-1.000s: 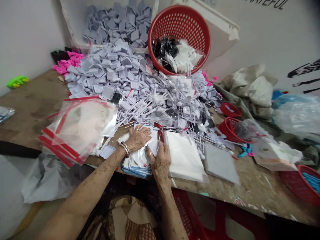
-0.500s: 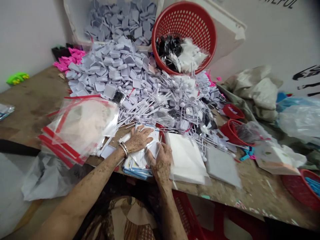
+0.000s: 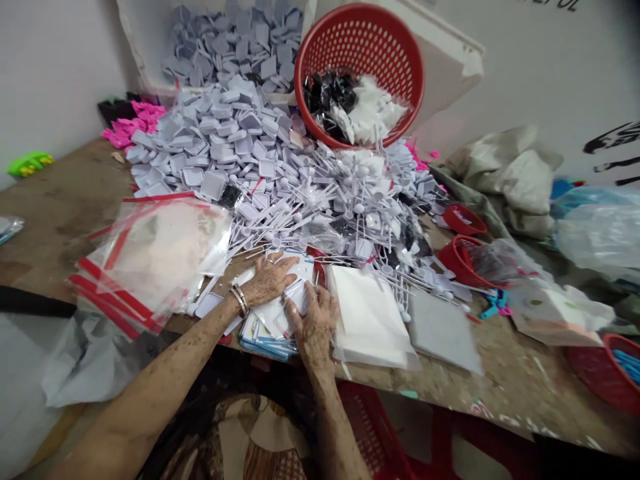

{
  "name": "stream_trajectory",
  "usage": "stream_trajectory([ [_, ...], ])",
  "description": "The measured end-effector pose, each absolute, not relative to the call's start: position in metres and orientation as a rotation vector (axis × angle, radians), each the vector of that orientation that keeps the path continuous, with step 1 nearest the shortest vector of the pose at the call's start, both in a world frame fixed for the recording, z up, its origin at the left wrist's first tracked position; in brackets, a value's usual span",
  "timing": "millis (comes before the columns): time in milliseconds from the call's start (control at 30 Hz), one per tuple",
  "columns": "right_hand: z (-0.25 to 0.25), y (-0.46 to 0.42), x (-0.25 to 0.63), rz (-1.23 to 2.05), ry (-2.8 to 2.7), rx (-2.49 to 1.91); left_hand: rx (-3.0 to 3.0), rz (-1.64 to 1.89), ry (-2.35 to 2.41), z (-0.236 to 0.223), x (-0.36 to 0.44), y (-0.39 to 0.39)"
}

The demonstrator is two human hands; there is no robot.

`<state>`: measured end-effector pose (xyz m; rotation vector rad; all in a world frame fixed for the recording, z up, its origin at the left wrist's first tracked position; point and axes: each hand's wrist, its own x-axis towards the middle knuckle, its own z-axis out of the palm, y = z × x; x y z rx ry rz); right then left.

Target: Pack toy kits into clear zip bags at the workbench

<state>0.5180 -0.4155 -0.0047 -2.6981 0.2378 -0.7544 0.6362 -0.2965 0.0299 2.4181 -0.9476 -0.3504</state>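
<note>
My left hand (image 3: 271, 279) lies flat, fingers stretched out, over a clear plastic bag (image 3: 273, 320) on a stack of blue-edged printed cards (image 3: 267, 343). A small pale lilac piece (image 3: 298, 293) shows through the plastic, between my two hands. My right hand (image 3: 315, 320) has its thumb and bent fingers around the bag's right side; the fingertips are partly hidden. Just right of it lies a stack of white translucent sheets or bags (image 3: 370, 320). Beyond my hands are loose pale lilac spoon-like sticks (image 3: 267, 233).
Red-edged clear bags (image 3: 165, 247) lie at left. Behind rises a heap of small lilac trays (image 3: 220, 140), with a red basket (image 3: 413, 100) holding black and white packets. At right are a grey sheet stack (image 3: 443, 330), small red baskets (image 3: 457, 263) and an opened carton (image 3: 555, 313).
The whole view has shifted slightly, so things sit a little further left. My right fingers have moved slightly up along the bag; my left hand stays flat on it.
</note>
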Motion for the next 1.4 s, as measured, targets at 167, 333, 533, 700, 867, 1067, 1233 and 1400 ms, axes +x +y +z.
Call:
stream_trajectory([
  [167,-0.007,-0.422,0.506,-0.701,0.172,-2.586,2.427,-0.32,-0.981,0.029,0.634,-0.296],
  [333,-0.005,-0.43,0.492,-0.705,0.172,-2.499,2.42,-0.298,-0.983,0.029,0.632,-0.295],
  [533,-0.009,-0.417,0.511,-0.868,0.272,-2.45,2.39,-0.369,-1.007,0.03,0.638,-0.291],
  [700,-0.007,-0.415,0.514,-0.918,0.275,-2.371,2.335,-0.41,-1.105,0.029,0.642,-0.284],
  [867,-0.004,-0.415,0.517,-0.865,0.264,-2.454,2.386,-0.36,-1.198,0.032,0.643,-0.282],
  [1067,0.001,-0.429,0.501,-0.712,0.024,-2.596,2.441,-0.333,-1.351,0.039,0.649,-0.287],
  [1233,0.047,-0.469,0.473,-0.352,-0.174,-2.515,2.384,-0.321,-1.404,0.031,0.649,-0.293],
  [1400,0.089,-0.527,0.506,-0.659,0.029,-2.527,2.376,-0.357,-1.377,0.031,0.649,-0.294],
])
